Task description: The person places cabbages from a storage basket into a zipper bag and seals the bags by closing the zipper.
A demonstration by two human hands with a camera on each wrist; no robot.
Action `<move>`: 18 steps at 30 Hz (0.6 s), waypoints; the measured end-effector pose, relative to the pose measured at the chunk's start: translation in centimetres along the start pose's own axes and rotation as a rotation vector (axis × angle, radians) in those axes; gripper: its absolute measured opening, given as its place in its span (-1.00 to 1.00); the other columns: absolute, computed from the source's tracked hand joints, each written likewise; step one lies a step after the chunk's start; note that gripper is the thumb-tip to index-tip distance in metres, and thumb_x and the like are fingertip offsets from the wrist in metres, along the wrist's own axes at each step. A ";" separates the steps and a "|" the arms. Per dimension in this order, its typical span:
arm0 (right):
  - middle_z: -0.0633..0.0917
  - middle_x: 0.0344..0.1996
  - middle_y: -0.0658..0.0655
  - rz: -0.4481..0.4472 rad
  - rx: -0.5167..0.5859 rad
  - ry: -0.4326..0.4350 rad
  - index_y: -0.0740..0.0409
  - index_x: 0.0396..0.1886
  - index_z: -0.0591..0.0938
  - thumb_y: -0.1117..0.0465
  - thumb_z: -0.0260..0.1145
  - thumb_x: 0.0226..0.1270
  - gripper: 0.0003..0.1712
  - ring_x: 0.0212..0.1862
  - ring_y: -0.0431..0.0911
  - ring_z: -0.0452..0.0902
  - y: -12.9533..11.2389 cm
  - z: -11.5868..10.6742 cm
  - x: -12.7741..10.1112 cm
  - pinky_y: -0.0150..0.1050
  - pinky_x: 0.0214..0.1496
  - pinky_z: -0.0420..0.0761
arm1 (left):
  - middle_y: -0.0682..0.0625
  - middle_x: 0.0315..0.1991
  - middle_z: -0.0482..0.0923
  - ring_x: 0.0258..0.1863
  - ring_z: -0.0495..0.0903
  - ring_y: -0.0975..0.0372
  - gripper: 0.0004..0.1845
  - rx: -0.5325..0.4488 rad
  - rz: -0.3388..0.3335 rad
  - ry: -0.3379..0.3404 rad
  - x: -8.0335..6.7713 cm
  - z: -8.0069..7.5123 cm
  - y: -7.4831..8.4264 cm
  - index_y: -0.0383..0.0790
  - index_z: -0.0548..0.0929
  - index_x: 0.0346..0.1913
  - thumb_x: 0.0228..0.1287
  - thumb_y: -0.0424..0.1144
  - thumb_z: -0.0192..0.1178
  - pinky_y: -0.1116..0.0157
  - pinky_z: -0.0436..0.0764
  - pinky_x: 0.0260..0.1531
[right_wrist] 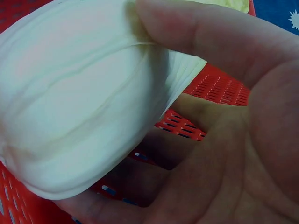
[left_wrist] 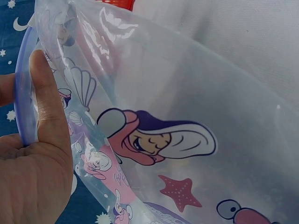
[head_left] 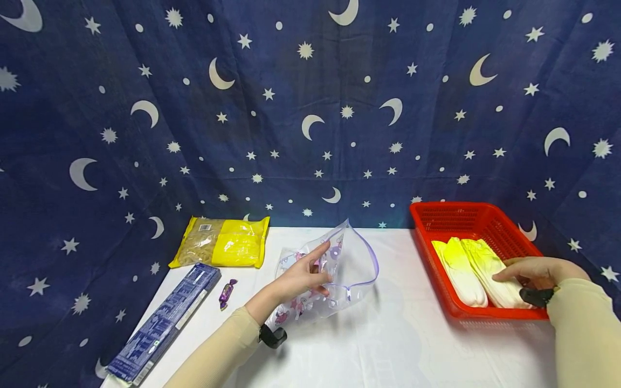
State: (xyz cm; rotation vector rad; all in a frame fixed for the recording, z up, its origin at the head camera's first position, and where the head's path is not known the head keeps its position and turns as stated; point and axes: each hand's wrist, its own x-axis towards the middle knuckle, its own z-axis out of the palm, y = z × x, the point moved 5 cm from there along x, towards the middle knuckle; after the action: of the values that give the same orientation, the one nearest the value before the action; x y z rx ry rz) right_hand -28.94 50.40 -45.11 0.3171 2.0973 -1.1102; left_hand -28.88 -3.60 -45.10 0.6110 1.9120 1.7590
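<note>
A clear zip bag (head_left: 335, 269) printed with cartoon sea figures stands open on the white table. My left hand (head_left: 303, 275) pinches its purple-rimmed mouth, thumb (left_wrist: 44, 100) inside the rim (left_wrist: 22, 98). At the right, a red plastic basket (head_left: 453, 215) holds two pale yellow-tipped cabbages (head_left: 458, 269). My right hand (head_left: 529, 271) reaches into the basket and curls around the right-hand cabbage (right_wrist: 79, 102), thumb (right_wrist: 205, 32) on top, fingers beneath.
A yellow pasta packet (head_left: 223, 242) lies at the table's back left. A long blue box (head_left: 165, 320) and a small purple wrapped candy (head_left: 226, 292) lie near the left edge. A star-and-moon cloth (head_left: 310, 108) hangs behind.
</note>
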 end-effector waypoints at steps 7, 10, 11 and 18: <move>0.45 0.05 0.42 -0.004 0.015 0.008 0.61 0.44 -0.03 -0.01 0.26 0.46 0.00 0.10 0.22 0.40 0.0 0.2 0.0 0.03 0.10 0.59 | -0.08 0.63 -0.03 -0.38 0.73 0.09 -0.04 -0.032 0.004 -0.012 0.2 0.2 -0.2 0.10 0.00 0.67 0.35 -0.41 0.26 0.18 0.74 -0.10; 0.38 0.12 0.49 -0.010 0.008 -0.011 0.62 0.45 -0.06 -0.01 0.24 0.46 0.00 0.17 0.31 0.32 -0.1 0.3 0.0 0.08 0.15 0.55 | -0.08 0.63 -0.02 -0.38 0.73 0.09 -0.04 -0.036 0.003 -0.009 0.2 0.2 -0.3 0.10 0.00 0.67 0.35 -0.41 0.26 0.19 0.74 -0.11; 0.35 0.14 0.52 -0.009 0.008 -0.014 0.62 0.45 -0.07 -0.01 0.24 0.46 0.01 0.19 0.34 0.29 -0.1 0.3 0.0 0.11 0.17 0.53 | -0.08 0.63 -0.01 -0.38 0.73 0.09 -0.04 -0.037 0.004 -0.009 0.2 0.2 -0.3 0.10 0.00 0.67 0.35 -0.41 0.26 0.19 0.74 -0.11; 0.18 0.24 0.63 -0.013 0.017 -0.034 0.61 0.47 -0.17 0.02 0.23 0.47 0.05 0.29 0.46 0.13 0.1 0.4 0.2 0.26 0.29 0.41 | -0.12 0.62 0.00 -0.40 0.72 0.10 -0.03 -0.052 0.010 -0.021 0.3 0.4 -0.3 0.04 -0.03 0.67 0.35 -0.43 0.25 0.19 0.74 -0.13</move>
State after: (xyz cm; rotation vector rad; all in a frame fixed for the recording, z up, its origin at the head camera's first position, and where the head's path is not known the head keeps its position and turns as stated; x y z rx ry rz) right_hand -28.80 50.08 -45.47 0.2905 2.0642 -1.1339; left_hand -28.85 -3.15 -45.42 0.6193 1.8464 1.7959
